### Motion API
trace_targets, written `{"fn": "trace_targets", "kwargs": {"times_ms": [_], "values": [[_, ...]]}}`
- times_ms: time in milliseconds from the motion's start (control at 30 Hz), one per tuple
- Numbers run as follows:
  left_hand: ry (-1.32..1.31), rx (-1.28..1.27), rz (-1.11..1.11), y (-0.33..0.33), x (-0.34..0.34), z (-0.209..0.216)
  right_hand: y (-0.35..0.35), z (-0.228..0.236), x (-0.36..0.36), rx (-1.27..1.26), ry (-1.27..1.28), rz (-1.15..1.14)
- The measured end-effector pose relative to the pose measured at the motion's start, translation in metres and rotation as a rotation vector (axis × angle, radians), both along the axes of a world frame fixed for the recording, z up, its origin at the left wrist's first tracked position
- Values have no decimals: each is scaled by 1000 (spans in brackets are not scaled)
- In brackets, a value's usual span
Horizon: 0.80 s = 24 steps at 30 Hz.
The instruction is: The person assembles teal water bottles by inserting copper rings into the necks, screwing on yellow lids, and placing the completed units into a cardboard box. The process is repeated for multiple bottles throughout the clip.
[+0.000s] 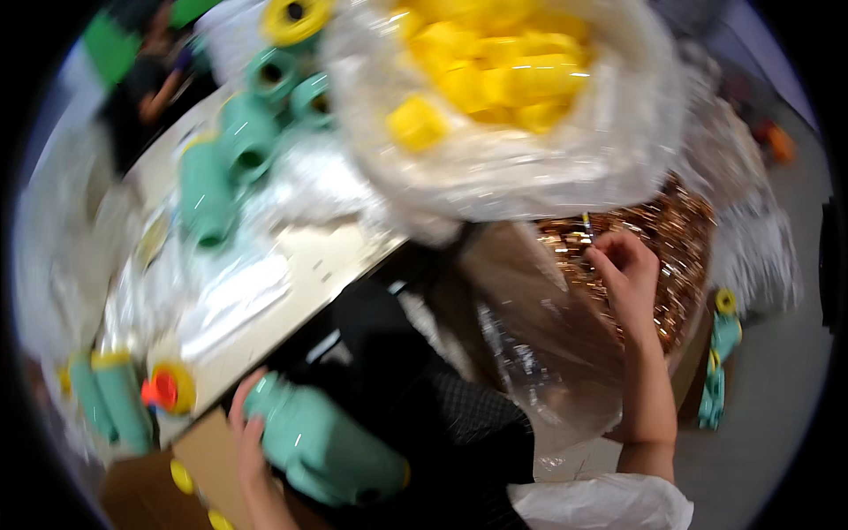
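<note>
Okay, so from my end of the feed, the table (318, 252) is running along the left, and it's carrying a cluster of green bottles (208, 190), probably parked there to leave the lap free. Up front a big clear plastic bag (530, 187) is gaping wide, likely so the yellow pieces (481, 79) inside are easy to grab. Just below it, on the right, a heap of copper-coloured strips (680, 256) is sitting within arm's reach, with a loose plastic sheet (561, 353) draping down beside it.

The one I'm tracking is the held green bottle (327, 446), tilting low over the lap near the table edge. The left hand (250, 428) is curling around its narrow end, I'm guessing to keep it steady while the other side works. Meanwhile the right hand (627, 269) is closing thumb to fingertip over the heap, pinching what's looking like one thin shiny strip (588, 229), though blur is hiding the detail.
</note>
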<state>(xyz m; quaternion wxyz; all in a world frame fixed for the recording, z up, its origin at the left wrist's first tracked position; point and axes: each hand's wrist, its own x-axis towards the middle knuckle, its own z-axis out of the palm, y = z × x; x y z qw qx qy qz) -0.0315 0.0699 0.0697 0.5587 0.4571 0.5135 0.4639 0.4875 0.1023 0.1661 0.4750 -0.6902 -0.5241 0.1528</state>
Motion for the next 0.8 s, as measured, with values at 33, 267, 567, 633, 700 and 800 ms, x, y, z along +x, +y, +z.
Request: {"fn": "trace_targets", "kwargs": {"times_ms": [33,267,567,633,700,800], "values": [[-14,-17,-32,9,11,2,0,-6,-34,41,119,28],[-275,56,83,2,28,-1,41,-45,-284,150,-20,1305],[-218,-62,328,-58,18,-9,-13,-122,-333,-75,777,1036],[-31,29,333,-58,19,-7,-14,-113,-332,-75,766,1016],[34,30,347,-58,23,-2,-14,-114,-329,-3,669,1014],[-25,-37,375,-63,30,8,-16,-111,-326,21,621,1004]]}}
